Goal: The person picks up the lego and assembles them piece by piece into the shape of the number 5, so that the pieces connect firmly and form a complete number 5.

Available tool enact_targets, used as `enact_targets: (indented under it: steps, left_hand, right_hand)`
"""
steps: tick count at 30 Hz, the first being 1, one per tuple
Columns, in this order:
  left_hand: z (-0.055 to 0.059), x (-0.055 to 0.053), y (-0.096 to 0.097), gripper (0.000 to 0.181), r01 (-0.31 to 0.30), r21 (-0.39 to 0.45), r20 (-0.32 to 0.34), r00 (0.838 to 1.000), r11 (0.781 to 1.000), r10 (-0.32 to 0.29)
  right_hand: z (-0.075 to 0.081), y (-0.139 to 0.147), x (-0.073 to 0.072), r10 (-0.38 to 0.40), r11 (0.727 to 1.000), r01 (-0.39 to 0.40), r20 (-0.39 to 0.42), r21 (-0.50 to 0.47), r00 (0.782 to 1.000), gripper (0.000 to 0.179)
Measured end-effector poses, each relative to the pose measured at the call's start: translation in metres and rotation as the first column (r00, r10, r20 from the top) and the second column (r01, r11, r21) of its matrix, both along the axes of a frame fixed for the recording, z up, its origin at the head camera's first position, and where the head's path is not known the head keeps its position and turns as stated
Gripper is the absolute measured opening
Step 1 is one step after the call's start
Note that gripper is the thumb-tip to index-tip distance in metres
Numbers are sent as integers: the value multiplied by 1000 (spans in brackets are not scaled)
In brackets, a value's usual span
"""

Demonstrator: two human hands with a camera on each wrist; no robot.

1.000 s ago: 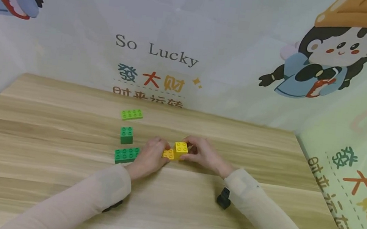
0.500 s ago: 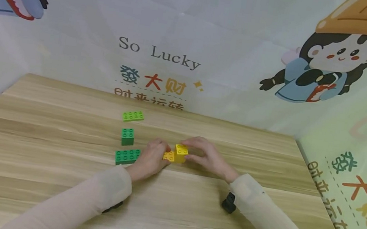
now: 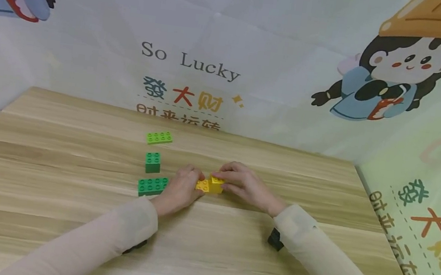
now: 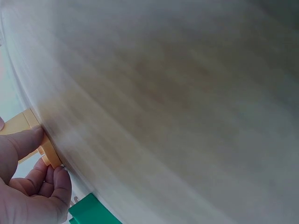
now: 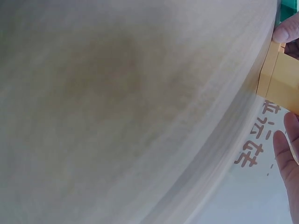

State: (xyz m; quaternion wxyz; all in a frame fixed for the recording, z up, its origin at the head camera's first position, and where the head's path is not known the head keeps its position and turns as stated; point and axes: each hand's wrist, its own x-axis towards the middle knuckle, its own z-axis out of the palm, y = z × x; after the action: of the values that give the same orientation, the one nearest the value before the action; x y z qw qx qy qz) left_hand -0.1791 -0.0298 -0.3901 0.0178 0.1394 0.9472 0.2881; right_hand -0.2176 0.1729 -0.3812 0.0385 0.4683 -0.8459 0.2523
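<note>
Thumb and fingers of my left hand [image 3: 182,184] pinch the end of a flat yellow building brick [image 3: 202,185] at the middle of the table, also clear in the left wrist view. On that flat brick's right half sits a taller yellow brick [image 3: 215,186], squared up with its edge in the right wrist view. My right hand [image 3: 248,186] has its fingers stretched over the top of the taller brick, partly hiding its studs. In the right wrist view, that hand's straight fingers [image 5: 282,151] show just beside the taller brick.
Left of my left hand lie a long green brick [image 3: 151,186], a square green brick [image 3: 153,162] and a flat lime-green brick [image 3: 159,138] farther back. A printed cloth [image 3: 266,102] stands behind the wooden table [image 3: 56,158].
My right hand has let go of the taller yellow brick's side, opened, and moved its fingers onto the top. My left hand keeps its pinch on the flat yellow brick.
</note>
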Motion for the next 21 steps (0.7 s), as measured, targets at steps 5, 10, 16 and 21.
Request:
enact_targets:
  steps: [5,10,16,21]
  left_hand:
    - [0,0,1,28,-3,-9,4,1000,1000,3]
    - [0,0,0,29,-1,-8,0,1000,1000,1]
    - [0,1,1,29,-8,-3,3,1000,1000,8]
    - [1,1,1,29,-17,-4,21,1000,1000,18]
  right_hand:
    - [-1,0,-2,17,1000,-17,-39,7,999,35]
    - [-5,0,-2,-6,1000,6,21,-19,1000,36]
    - [-8,1,-1,-54,993,71,176,-91,983,35]
    - [-9,-1,-2,-62,984,108,292,-144,954,40]
